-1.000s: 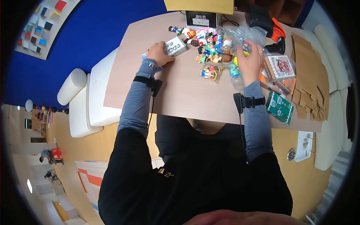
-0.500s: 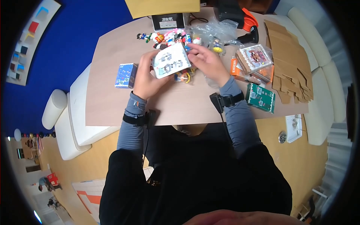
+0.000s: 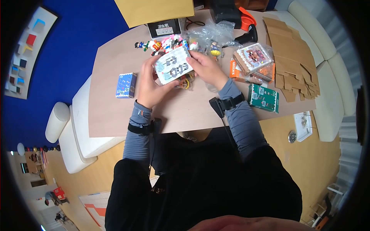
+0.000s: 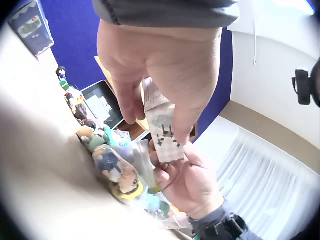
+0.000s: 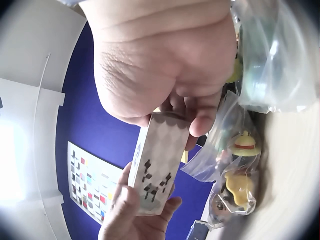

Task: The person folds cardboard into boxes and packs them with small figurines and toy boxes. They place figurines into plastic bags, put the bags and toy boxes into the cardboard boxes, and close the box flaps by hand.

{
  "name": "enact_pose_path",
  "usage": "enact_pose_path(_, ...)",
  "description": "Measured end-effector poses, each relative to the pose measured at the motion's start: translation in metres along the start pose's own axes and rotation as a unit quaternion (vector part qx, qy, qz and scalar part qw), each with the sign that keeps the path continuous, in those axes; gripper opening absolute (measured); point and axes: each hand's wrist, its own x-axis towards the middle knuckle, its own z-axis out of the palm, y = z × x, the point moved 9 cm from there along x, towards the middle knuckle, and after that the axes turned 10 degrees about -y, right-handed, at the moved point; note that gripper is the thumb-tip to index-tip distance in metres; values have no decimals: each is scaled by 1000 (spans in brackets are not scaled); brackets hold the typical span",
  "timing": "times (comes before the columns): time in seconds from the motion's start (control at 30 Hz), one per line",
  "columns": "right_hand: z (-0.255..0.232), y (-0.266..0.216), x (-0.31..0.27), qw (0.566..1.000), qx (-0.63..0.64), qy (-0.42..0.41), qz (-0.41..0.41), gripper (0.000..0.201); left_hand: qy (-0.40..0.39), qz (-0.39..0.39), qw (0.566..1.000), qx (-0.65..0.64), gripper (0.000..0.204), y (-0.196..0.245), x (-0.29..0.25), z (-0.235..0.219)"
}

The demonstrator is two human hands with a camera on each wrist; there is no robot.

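Note:
A white box with grey and black printed shapes [image 3: 173, 65] is held tilted above the table, between both hands. The left hand [image 3: 151, 82] grips its left end, thumb along the lower edge. At the right end, the fingers and thumb of the right hand [image 3: 208, 69] pinch the box. The left wrist view shows the box's narrow side [image 4: 167, 132] between the two hands; the right wrist view shows a checked side of the box [image 5: 162, 160]. Behind and under it are small colourful figures [image 3: 156, 46], partly hidden by the box.
A blue box [image 3: 126, 85] stands at the left of the table [image 3: 111, 111]. On the right are a green box [image 3: 263, 97], a stack with a picture box [image 3: 253, 57], and flattened cardboard [image 3: 289, 57]. Clear plastic bags [image 3: 216, 32] and a black-and-orange object [image 3: 246, 19] are at the back.
The left hand has lifted the white box from the left and brought it over beside the figures. The right hand has left the bagged figures and taken the box's other end. The head view has shifted.

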Motion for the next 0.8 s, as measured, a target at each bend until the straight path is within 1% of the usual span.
enact_pose_path(0.03, -4, -2, -2, 999, -13, 27, 17, 40, 17, -6, 991, -135, 80, -5, -1, 1)
enact_pose_path(0.07, -5, -2, -2, 999, -14, 27, 16, 40, 34, -13, 963, -268, 76, -9, -3, 4)
enact_pose_path(0.1, -10, 5, -3, 998, 49, 42, 25, 41, 43, -19, 941, -336, 66, -7, -1, 6)
enact_pose_path(0.13, -14, 13, -4, 991, 112, 57, 35, 42, 43, -19, 941, -336, 66, -9, -1, 4)
enact_pose_path(0.2, -20, 20, -5, 991, 104, 71, 39, 43, -10, -68, 916, -395, 60, -20, 2, 15)
enact_pose_path(0.23, -23, 23, -5, 991, 95, 85, 44, 45, -1, -53, 930, -364, 61, -18, 2, 15)
enact_pose_path(0.27, -22, 27, -4, 991, 95, 85, 43, 45, -1, -52, 930, -364, 61, -14, 2, 17)
enact_pose_path(0.33, -28, 20, -4, 992, -10, 121, -18, 46, -11, -47, 939, -340, 62, -4, 6, 23)
enact_pose_path(0.4, -27, 16, -4, 992, -22, 122, -20, 47, 1, -45, 940, -338, 63, 0, 8, 25)
enact_pose_path(0.47, -26, 12, -6, 991, -33, 124, -22, 48, 8, -62, 939, -339, 61, 0, 9, 25)
enact_pose_path(0.5, -25, 10, -7, 990, -63, 125, -20, 48, 8, -61, 939, -339, 61, 2, 10, 25)
enact_pose_path(0.53, -25, 8, -8, 988, -92, 126, -18, 48, 13, -76, 942, -327, 60, 2, 10, 24)
enact_pose_path(0.57, -24, 9, -7, 987, -92, 127, -18, 48, 19, -90, 944, -315, 58, 2, 10, 23)
enact_pose_path(0.6, -22, -5, -8, 971, -164, 149, -86, 48, 19, -90, 945, -315, 58, 5, 11, 23)
enact_pose_path(0.63, -18, -19, -12, 945, -234, 169, -154, 48, 24, -96, 948, -304, 56, 7, 12, 22)
enact_pose_path(0.67, -17, -24, -13, 945, -234, 169, -156, 48, 29, -102, 950, -293, 55, 7, 11, 20)
enact_pose_path(0.7, -21, -22, -13, 964, -170, 166, -116, 47, 29, -101, 951, -292, 55, 6, 11, 20)
enact_pose_path(0.73, -24, -16, -12, 978, -105, 163, -75, 46, 27, -118, 951, -283, 55, 1, 10, 21)
enact_pose_path(0.77, -23, -17, -11, 978, -105, 163, -76, 46, 25, -134, 952, -274, 55, -3, 9, 22)
enact_pose_path(0.8, -26, -17, -12, 976, -94, 180, -78, 45, 25, -133, 952, -274, 55, -2, 9, 21)
